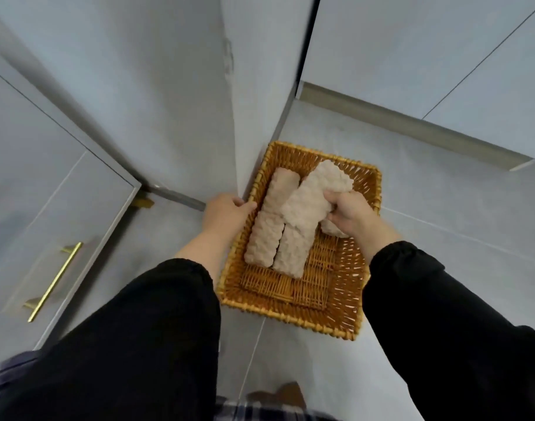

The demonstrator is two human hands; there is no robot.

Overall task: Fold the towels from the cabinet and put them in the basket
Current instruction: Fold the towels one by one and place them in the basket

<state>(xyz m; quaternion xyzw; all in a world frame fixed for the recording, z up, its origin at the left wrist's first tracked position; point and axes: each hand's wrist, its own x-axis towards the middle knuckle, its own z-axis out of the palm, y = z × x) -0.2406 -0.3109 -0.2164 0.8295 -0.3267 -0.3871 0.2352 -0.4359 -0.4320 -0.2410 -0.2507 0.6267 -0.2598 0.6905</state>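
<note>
While the right hand [348,214] curls its fingers tight round the held towel [314,192], that towel sits tilted over the far half of the basket [278,287]. It is pale beige with a nubbly pile, folded to a long narrow strip. Its lower end overlaps the far end of the middle towel [292,253]. More pale cloth shows under the hand; cannot tell if it is the same piece.

The left towel [267,226] lies flat on the basket floor along the left wall. The middle towel is just beside it, touching and parallel. Both have the same colour, pile and strip fold as the held one.

The left hand [226,214] grips the basket's left rim, thumb hooked over to the inside, fingers down the outside.

The basket is rectangular, shallow, honey-orange wicker with an open weave, and sits on the grey tile floor [442,238]. The right half and near strip of its bottom show bare wicker.

The basket's far-left corner sits tight at the corner of a tall grey panel [184,101]; contact cannot be told. Open floor lies right of the basket and on its near side. A skirting strip [412,126] runs beyond the basket to the far right. Well left of the basket is a grey cabinet front [32,177] with a gold bar handle [55,281]. Black sleeves [138,329] cover both forearms on the basket's near side.
</note>
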